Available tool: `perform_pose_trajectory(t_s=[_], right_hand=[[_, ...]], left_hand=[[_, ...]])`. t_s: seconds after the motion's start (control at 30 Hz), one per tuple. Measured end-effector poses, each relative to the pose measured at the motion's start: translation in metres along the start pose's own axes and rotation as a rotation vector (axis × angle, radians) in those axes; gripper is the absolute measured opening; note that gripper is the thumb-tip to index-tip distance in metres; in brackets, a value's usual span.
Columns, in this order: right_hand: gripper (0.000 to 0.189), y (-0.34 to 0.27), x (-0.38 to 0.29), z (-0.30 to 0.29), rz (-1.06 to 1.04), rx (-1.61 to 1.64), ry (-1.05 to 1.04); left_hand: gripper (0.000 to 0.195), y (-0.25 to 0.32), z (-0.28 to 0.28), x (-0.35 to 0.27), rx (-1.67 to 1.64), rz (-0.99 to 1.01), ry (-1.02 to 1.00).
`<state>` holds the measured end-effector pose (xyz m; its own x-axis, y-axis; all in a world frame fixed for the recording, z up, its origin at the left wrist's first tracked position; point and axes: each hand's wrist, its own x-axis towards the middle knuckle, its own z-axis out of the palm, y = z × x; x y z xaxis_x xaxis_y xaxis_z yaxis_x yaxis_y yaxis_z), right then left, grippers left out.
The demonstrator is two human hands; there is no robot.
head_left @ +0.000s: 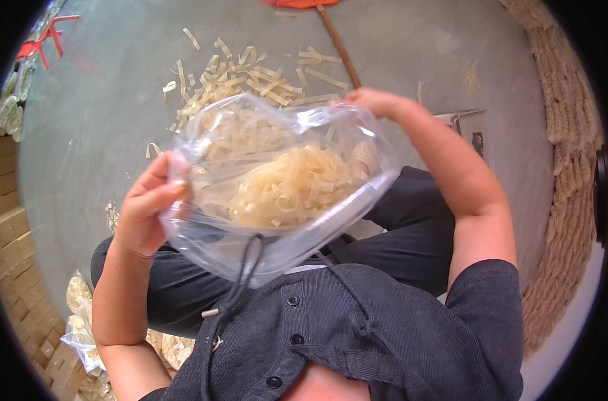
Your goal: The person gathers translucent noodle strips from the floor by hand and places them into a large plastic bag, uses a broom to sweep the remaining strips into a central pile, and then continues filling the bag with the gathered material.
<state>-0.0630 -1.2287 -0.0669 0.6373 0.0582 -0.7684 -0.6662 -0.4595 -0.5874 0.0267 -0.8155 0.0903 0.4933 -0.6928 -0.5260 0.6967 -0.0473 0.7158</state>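
Note:
Between my hands a large clear plastic bag (223, 255) is spread wide, with a heap of pale yellow flat strips (294, 188) inside it. My left hand (156, 200) grips the bag's left edge between thumb and fingers. At the upper right edge of the bag, my right hand (366, 103) holds the plastic; its fingertips are blurred. More loose flat strips (244, 80) lie scattered on the grey floor beyond the bag, some seen through the film. The bag hangs over my crossed legs.
A wooden handle (339, 47) with an orange-red head lies ahead. A metal-edged device (464, 125) is beyond my right arm. Brown bundled material (560, 175) lines the right side; stacked tan blocks (13, 240) and filled plastic bags (83, 326) are at left. A red chair (45, 40) stands far left.

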Motion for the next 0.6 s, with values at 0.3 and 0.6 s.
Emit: perform_pose_trajectory(t_s=[0.3,0.6], right_hand=[[0.054,0.060,0.048,0.041,-0.162,-0.262,-0.038],[0.051,0.111,0.117,0.071,-0.239,0.068,0.051]], left_hand=[[0.021,0.020,-0.055,0.090,-0.013,-0.166,0.210],[0.019,0.018,-0.039,0.191,-0.220,-0.029,0.052]])
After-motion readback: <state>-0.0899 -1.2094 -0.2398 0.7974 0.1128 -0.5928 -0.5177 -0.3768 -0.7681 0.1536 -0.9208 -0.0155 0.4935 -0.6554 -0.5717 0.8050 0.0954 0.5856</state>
